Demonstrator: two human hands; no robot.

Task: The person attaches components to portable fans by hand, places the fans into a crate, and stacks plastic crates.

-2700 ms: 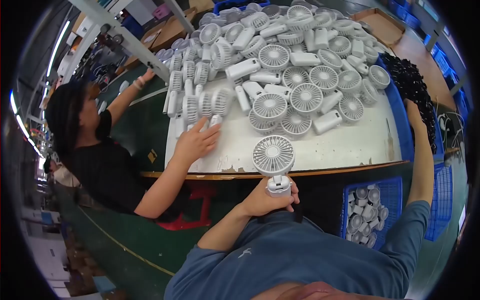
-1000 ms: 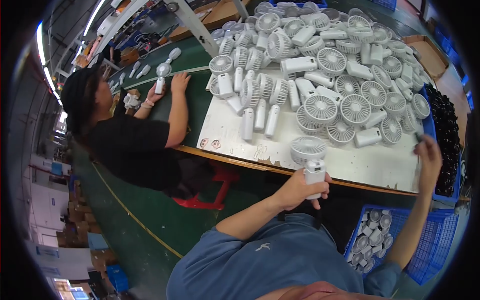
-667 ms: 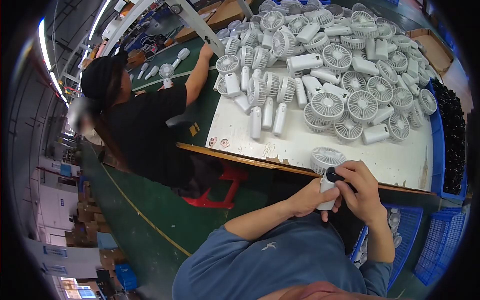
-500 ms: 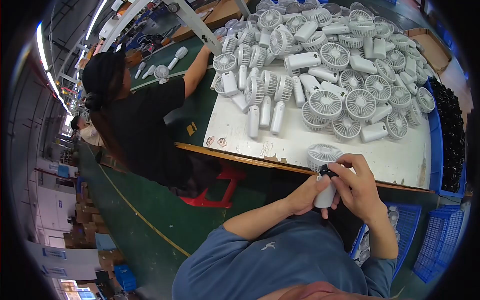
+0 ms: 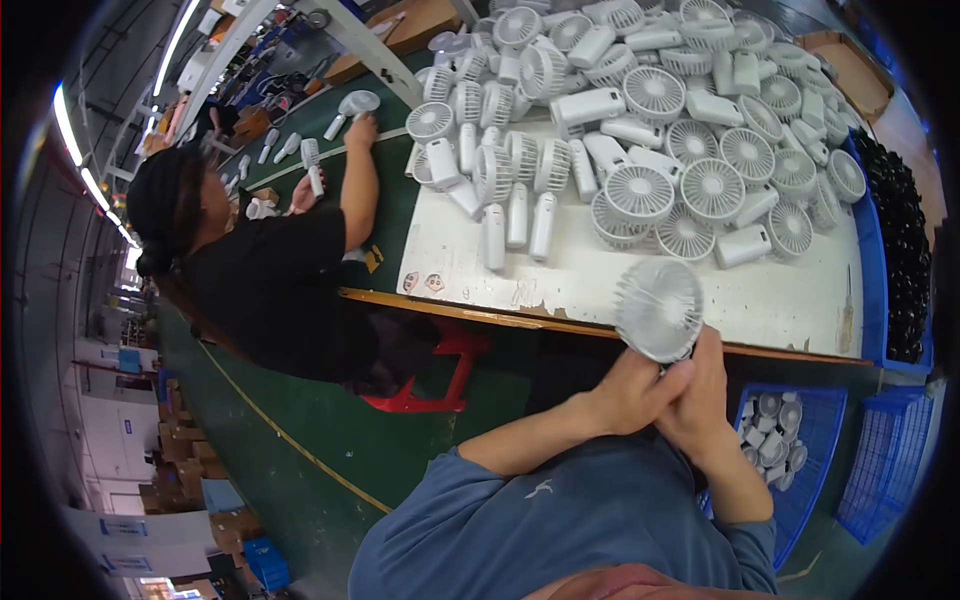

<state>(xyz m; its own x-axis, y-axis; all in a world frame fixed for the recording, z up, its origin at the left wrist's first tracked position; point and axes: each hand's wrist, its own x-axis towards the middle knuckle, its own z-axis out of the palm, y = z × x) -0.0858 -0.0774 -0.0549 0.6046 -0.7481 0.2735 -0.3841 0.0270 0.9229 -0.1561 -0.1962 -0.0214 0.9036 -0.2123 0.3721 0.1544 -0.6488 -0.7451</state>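
Observation:
A white handheld fan (image 5: 660, 310) is held in front of my body at the table's front edge, its round grille tilted up and slightly smeared by motion. My left hand (image 5: 628, 395) and my right hand (image 5: 702, 400) are both closed around its handle just below the grille, thumbs near the neck. The handle is mostly hidden by my fingers. Beyond the hands, a large pile of white handheld fans (image 5: 655, 95) covers the back of the white tabletop (image 5: 560, 290).
A blue bin (image 5: 873, 300) of small black parts (image 5: 895, 250) stands at the table's right edge. Below are a blue basket (image 5: 810, 490) containing fans and another blue basket (image 5: 885, 465). On the left, a co-worker (image 5: 255, 260) sits on a red stool (image 5: 440, 375), handling fans.
The fan's grille has risen and turned upward, and both hands have closed around its handle. The black piece at its neck is out of sight. The co-worker's hands have shifted among the fans.

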